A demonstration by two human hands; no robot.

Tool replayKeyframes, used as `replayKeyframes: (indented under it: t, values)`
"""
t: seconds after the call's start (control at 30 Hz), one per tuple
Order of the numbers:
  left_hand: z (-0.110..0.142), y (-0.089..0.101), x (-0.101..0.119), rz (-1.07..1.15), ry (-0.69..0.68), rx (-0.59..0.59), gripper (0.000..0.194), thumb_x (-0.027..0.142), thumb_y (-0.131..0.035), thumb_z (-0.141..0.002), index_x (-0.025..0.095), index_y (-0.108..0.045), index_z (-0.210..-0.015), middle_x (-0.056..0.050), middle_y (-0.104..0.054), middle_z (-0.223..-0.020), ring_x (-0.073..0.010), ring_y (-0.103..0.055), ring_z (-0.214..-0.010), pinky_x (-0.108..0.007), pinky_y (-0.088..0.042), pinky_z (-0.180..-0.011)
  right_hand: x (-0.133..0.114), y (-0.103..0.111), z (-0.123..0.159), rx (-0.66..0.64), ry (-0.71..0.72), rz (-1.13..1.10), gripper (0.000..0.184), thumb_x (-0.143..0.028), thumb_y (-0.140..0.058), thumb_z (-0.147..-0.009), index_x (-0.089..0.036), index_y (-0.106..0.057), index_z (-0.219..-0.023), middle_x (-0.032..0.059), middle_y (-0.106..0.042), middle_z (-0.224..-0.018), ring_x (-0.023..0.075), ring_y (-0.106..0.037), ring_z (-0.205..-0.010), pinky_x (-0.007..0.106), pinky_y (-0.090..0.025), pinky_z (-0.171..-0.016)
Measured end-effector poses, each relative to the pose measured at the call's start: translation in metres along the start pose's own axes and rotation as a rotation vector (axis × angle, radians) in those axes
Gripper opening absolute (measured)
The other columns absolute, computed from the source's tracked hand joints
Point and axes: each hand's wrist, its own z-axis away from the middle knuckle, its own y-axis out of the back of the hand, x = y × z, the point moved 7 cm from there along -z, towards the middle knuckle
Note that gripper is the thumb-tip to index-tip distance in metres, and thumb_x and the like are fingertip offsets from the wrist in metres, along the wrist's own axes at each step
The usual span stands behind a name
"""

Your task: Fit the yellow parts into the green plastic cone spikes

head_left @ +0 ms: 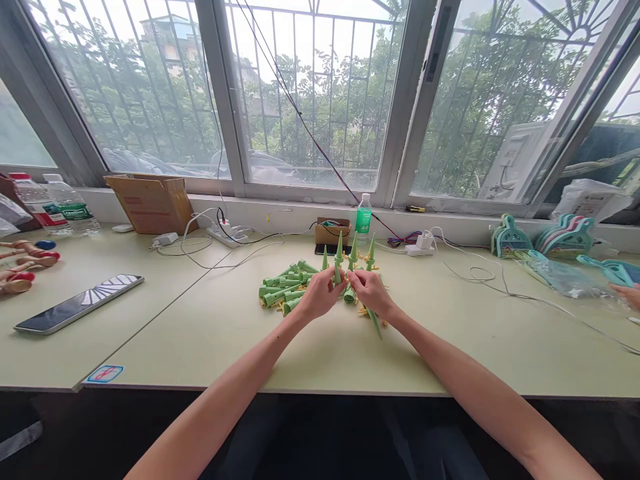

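Observation:
My left hand [320,292] is closed around a green plastic watering spike [337,275], its tip pointing up. My right hand [373,291] meets it, thumb and fingers pinched together close to the spike; what they grip is hidden, though a bit of yellow shows there. Behind my hands several like spikes stand upright, one of them a green spike [371,252] with yellow side parts. Left of my left hand lies a heap of green spikes [281,291] with yellow valves. Below my right hand another spike [374,324] lies on the table, tip toward me.
Behind the spikes stand a small cardboard box [333,232] and a water bottle [364,217]. A tablet-like device [80,305] lies at left. White cables [493,283] cross the table [210,353]. At far right, another person's hand [627,293] is near a blue dustpan [613,270].

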Motion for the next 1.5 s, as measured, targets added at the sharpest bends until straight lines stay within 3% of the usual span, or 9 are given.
replayKeyframes:
  t: [0.23, 0.5, 0.8, 1.0, 1.2, 1.5]
  values:
    - [-0.001, -0.002, -0.008, 0.098, 0.076, 0.000, 0.015, 0.032, -0.057, -0.082, 0.017, -0.056, -0.084, 0.004, -0.050, -0.064, -0.0062, -0.033, -0.049, -0.020, -0.032, -0.050, -0.002, -0.002, 0.002, -0.052, -0.016, -0.113, 0.031, -0.043, -0.043, -0.094, -0.020, -0.049, -0.074, -0.0030, -0.048, -0.057, 0.0119, -0.041, -0.052, 0.024, -0.031, -0.053]
    - [0.001, 0.000, -0.002, -0.005, 0.026, 0.006, 0.010, 0.028, -0.057, -0.082, 0.017, -0.058, -0.083, 0.008, -0.039, -0.053, -0.0065, -0.032, -0.047, -0.019, -0.031, -0.050, -0.002, 0.001, 0.001, -0.021, 0.018, -0.031, 0.034, -0.041, -0.044, -0.093, -0.019, -0.045, -0.066, -0.0037, -0.042, -0.056, 0.0110, -0.035, -0.053, 0.024, -0.028, -0.053]
    - [0.002, 0.000, 0.001, -0.077, -0.062, 0.027, 0.010, 0.027, -0.056, -0.084, 0.018, -0.060, -0.083, 0.004, -0.052, -0.062, -0.0073, -0.038, -0.050, -0.020, -0.037, -0.054, -0.005, 0.002, 0.000, -0.019, 0.018, -0.008, 0.042, -0.043, -0.042, -0.093, -0.019, -0.037, -0.059, -0.0045, -0.034, -0.054, 0.0102, -0.030, -0.052, 0.025, -0.025, -0.051]
    - [0.000, 0.001, -0.005, 0.084, 0.033, 0.033, 0.015, 0.031, -0.058, -0.083, 0.017, -0.059, -0.084, 0.003, -0.054, -0.068, -0.0055, -0.036, -0.049, -0.019, -0.037, -0.050, -0.003, 0.000, 0.002, -0.024, 0.001, -0.042, 0.036, -0.046, -0.041, -0.094, -0.019, -0.050, -0.072, -0.0032, -0.045, -0.057, 0.0113, -0.038, -0.052, 0.024, -0.029, -0.052]
    - [0.000, -0.001, -0.010, 0.286, 0.114, -0.008, 0.022, 0.038, -0.060, -0.081, 0.017, -0.056, -0.085, 0.000, -0.057, -0.081, -0.0046, -0.042, -0.051, -0.018, -0.036, -0.045, -0.007, -0.001, 0.003, -0.043, 0.020, -0.058, 0.031, -0.044, -0.041, -0.094, -0.020, -0.050, -0.075, -0.0036, -0.044, -0.056, 0.0117, -0.038, -0.052, 0.024, -0.029, -0.052]
    - [0.001, 0.004, 0.004, 0.003, -0.023, 0.040, 0.010, 0.027, -0.056, -0.084, 0.018, -0.059, -0.082, 0.004, -0.052, -0.064, -0.0061, -0.035, -0.050, -0.019, -0.035, -0.051, -0.008, 0.001, 0.002, -0.043, 0.040, -0.007, 0.034, -0.043, -0.040, -0.094, -0.020, -0.045, -0.069, -0.0038, -0.042, -0.057, 0.0115, -0.035, -0.054, 0.024, -0.029, -0.054]
